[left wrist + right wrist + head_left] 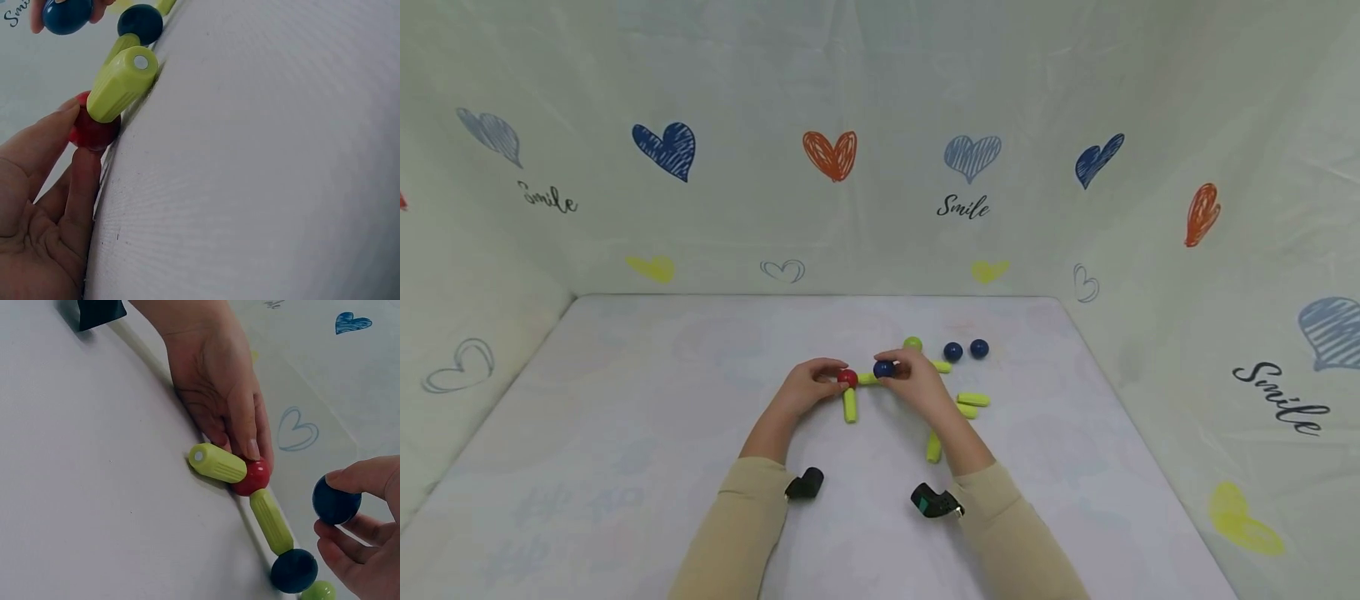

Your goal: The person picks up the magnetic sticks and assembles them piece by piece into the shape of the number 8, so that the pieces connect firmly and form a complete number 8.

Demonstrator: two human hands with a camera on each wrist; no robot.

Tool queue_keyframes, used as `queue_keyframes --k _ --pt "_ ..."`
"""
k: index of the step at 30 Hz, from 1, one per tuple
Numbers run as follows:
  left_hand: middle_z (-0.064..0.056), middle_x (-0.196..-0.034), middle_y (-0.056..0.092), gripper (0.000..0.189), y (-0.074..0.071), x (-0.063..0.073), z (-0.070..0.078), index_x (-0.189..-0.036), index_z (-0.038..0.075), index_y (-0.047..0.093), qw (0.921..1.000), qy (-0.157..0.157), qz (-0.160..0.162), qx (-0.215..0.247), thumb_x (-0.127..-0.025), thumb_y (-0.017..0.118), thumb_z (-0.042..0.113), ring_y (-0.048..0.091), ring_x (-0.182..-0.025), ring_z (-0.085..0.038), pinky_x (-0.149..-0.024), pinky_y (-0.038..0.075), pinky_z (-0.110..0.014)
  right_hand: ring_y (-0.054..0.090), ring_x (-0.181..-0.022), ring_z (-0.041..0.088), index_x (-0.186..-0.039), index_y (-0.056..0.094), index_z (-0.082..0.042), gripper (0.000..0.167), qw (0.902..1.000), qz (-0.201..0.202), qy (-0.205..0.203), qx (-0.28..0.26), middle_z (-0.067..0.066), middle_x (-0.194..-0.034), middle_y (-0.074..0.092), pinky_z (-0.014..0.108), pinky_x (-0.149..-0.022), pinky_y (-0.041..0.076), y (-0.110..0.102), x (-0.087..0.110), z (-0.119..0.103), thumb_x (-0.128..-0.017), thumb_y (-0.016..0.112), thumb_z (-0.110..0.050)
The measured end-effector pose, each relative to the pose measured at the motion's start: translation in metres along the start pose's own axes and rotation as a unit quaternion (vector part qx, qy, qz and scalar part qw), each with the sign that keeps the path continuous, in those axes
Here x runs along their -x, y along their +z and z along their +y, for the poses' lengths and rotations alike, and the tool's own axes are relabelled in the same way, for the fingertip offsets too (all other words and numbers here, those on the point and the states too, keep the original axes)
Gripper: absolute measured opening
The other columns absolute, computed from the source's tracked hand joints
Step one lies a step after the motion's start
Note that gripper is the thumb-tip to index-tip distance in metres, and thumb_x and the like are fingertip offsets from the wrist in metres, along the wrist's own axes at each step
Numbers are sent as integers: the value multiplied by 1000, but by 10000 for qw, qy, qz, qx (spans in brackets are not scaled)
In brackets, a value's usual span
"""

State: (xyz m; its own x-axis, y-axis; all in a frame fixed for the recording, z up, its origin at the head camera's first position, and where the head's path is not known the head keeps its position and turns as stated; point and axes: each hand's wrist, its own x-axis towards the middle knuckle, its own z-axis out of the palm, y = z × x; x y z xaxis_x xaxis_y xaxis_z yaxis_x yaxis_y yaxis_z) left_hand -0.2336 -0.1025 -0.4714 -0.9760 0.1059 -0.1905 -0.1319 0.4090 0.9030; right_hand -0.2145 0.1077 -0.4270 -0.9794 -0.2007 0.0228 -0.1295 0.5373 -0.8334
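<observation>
My left hand [808, 385] pinches a red ball [847, 378] between thumb and fingers, low over the table. Two lime-green rods join this ball. One rod [219, 464] points toward me and shows a silver disc in its free end. The other rod [272, 522] runs right to a blue ball [294, 570]. Above that ball, my right hand [917, 379] holds a second blue ball [337, 500] between thumb and fingertips, apart from the joined pieces. In the head view, the held blue ball hides the joined one.
Beyond my right hand lie a green ball [912, 342] and two blue balls, one [952, 351] beside the other [979, 348]. Several loose lime rods, including one [973, 399] at the right and one [933, 447] nearer me, lie on the white table [625, 417]. Printed cloth walls [880, 83] surround it.
</observation>
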Motion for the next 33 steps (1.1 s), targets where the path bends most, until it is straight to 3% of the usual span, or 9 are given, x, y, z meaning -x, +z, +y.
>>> queue_keyframes --k 11,25,33 --pt "-9 -120 62 34 1 0 1 -120 13 69 9998 -128 33 169 -87 74 12 56 -89 -23 -75 49 -28 62 -100 24 -118 69 -10 34 9995 -114 105 -286 9 -117 60 36 -86 51 9 14 1 -85 74 -5" --pt "-8 -119 63 33 2 -1 2 -120 15 69 9998 -166 79 -41 -88 74 15 54 -91 -23 -77 47 -30 63 -101 23 -120 67 -11 34 9965 -472 405 -560 9 -122 56 37 -83 52 13 30 -1 -87 74 -10" --pt "-8 -121 63 33 1 -1 2 -121 14 68 9998 -176 62 38 -89 73 15 56 -96 -24 -83 49 -34 59 -91 19 -117 69 -14 33 9963 -714 446 -196 4 -114 61 35 -76 50 14 33 -3 -85 77 -13"
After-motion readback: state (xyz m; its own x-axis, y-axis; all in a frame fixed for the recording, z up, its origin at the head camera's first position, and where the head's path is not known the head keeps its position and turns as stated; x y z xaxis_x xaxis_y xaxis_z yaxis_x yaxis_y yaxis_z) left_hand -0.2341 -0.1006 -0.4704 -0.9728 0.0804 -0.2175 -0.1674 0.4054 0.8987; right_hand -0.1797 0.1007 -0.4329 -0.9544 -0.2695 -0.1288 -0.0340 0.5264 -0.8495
